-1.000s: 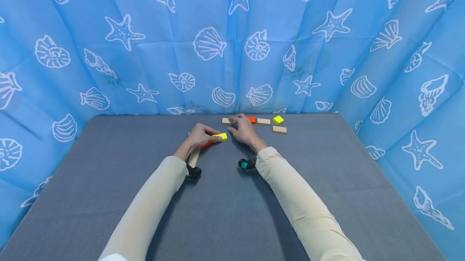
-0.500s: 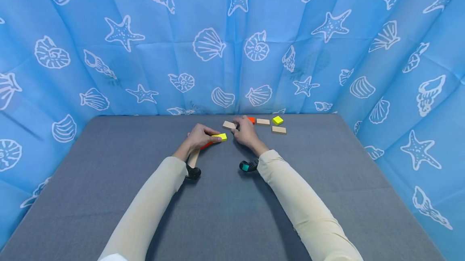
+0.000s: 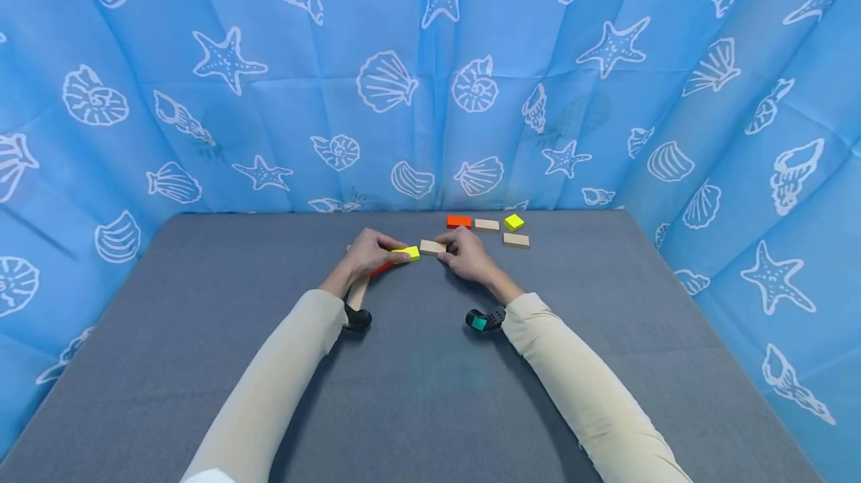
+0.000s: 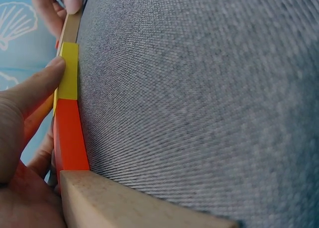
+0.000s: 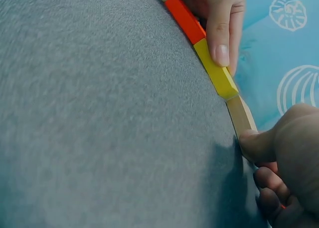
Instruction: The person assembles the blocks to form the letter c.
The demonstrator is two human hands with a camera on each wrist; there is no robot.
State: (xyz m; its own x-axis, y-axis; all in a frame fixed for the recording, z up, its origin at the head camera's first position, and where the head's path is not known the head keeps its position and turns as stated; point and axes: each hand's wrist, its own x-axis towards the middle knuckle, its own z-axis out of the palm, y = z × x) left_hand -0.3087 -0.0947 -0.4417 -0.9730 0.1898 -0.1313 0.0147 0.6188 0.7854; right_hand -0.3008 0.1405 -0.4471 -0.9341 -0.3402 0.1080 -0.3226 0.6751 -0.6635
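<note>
The right hand (image 3: 468, 255) pinches a plain wooden block (image 3: 431, 247), thumb and fingers drawn in to its width, at the far end of the yellow block (image 4: 71, 71); whether the two ends quite touch is hard to tell. The left hand (image 3: 370, 251) grips that yellow block the same way. Behind it a red block (image 4: 72, 135) and a near plain block (image 3: 359, 293) complete a bent row, end to end. The work looks like lengthening this row: three pieces appear placed, the fourth is nearly seated. Four lie unused near the counter's (image 3: 417, 393) back edge: a spare red block (image 3: 459, 222), a spare yellow block (image 3: 514, 223) and two spare plain blocks (image 3: 487, 226). The curtain (image 3: 430, 131) limits room behind; wide space lies in front and rightward. The left wrist device (image 3: 359, 318) sits close to the row's near end, so shifting that arm could nudge it.
</note>
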